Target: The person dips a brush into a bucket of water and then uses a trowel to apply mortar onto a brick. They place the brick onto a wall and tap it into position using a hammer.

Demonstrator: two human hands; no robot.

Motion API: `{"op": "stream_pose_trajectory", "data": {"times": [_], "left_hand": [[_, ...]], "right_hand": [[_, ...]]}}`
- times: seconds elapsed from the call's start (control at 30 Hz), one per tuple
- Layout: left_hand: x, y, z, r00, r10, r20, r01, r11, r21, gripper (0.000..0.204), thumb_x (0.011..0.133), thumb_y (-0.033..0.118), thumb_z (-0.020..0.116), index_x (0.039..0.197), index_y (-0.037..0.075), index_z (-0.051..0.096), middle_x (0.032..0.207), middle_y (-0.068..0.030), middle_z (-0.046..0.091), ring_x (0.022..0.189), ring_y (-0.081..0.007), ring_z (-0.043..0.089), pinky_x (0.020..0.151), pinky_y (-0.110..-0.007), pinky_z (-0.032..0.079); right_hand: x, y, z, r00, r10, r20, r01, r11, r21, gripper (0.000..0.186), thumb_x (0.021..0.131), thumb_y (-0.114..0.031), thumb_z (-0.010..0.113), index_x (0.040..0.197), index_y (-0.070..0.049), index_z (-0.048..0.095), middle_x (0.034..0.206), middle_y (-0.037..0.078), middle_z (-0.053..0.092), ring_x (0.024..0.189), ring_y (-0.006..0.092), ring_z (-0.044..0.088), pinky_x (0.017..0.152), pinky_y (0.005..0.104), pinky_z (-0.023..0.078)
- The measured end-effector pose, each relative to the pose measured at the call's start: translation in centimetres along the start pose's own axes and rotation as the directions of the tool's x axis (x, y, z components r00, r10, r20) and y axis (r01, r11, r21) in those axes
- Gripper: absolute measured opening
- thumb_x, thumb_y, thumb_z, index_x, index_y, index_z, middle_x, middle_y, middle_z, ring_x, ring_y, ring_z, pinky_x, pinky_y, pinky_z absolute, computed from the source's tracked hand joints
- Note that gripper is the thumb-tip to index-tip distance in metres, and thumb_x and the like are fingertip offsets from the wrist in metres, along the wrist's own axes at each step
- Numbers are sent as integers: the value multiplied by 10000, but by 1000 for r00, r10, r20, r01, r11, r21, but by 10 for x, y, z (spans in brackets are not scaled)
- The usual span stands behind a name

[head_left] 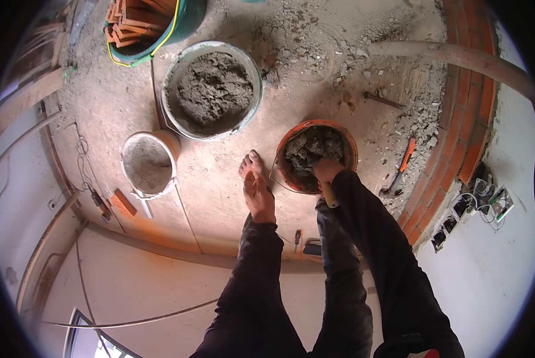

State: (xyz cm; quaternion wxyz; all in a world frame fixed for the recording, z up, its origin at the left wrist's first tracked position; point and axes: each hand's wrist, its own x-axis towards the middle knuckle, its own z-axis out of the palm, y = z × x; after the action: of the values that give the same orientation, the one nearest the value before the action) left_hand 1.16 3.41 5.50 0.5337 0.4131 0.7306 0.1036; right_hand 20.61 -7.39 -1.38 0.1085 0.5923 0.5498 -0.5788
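My right hand (328, 169) reaches into an orange bucket (284, 132) of grey wet mortar (313, 147). Its fingers are closed round a tool with a pale wooden handle (329, 196), whose butt sticks out below the hand. The head of that tool is hidden by the hand and the mortar. My left hand is out of the picture. Left of the orange bucket stands a larger pale bucket (259, 89), also holding grey mortar (215, 89). My bare left foot (257, 188) is planted between the two buckets and the wall.
A smaller white bucket (173, 143) with pale residue stands at left. Behind it, a green bucket (187, 27) holds orange brick pieces (137, 22). On the right lie a hammer (400, 168), a metal bar (384, 100) and rubble (419, 131) beside a brick course (452, 143). A thick pipe (452, 53) crosses above.
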Motion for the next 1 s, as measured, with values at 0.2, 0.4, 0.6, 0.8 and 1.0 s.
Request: {"op": "stream_pose_trajectory", "data": {"times": [0.2, 0.4, 0.6, 0.8, 1.0], "left_hand": [[43, 181, -38, 832, 503, 234, -535, 839, 100, 329, 951, 251, 638, 1188, 25, 614, 1001, -68, 646, 896, -146, 614, 796, -279, 495], [239, 351, 75, 223, 823, 523, -924, 8, 382, 328, 774, 116, 685, 1100, 84, 664, 1012, -156, 668, 926, -333, 663, 823, -423, 541], [341, 408, 191, 2, 453, 892, -891, -404, 207, 397, 860, 314, 653, 1193, 99, 634, 1215, -174, 626, 1148, -379, 563, 1003, -482, 408], [403, 436, 239, 166, 7, 986, -603, -790, 108, 406, 895, 294, 633, 1268, 139, 590, 1063, -156, 693, 988, -356, 665, 861, -474, 523], [424, 492, 210, -100, 233, 967, -691, -715, 101, 352, 927, 419, 610, 1063, 105, 692, 1002, -162, 695, 953, -362, 657, 828, -460, 508]], "right_hand": [[-114, -41, 27, 783, 566, 257, -163, -213, 963, 325, 972, -410, 501, 1081, -112, 571, 844, 21, 567, 628, 140, 593, 504, 310, 491], [-197, -103, 135, 577, 778, -249, -171, 413, 895, 168, 857, -118, 598, 993, -19, 589, 899, 158, 604, 830, 355, 586, 758, 443, 472], [-163, -205, 108, 417, 901, -117, -324, 268, 907, 139, 809, -86, 628, 933, -26, 609, 948, 167, 585, 917, 358, 557, 843, 449, 440], [-127, -239, 113, 351, 934, 65, -334, 60, 941, 138, 793, -78, 637, 919, -34, 601, 943, 168, 550, 935, 367, 540, 844, 458, 433], [-118, -263, 122, 461, 878, 127, -178, -48, 983, 136, 786, -94, 642, 903, -39, 600, 924, 165, 556, 930, 372, 547, 839, 461, 434]]}}
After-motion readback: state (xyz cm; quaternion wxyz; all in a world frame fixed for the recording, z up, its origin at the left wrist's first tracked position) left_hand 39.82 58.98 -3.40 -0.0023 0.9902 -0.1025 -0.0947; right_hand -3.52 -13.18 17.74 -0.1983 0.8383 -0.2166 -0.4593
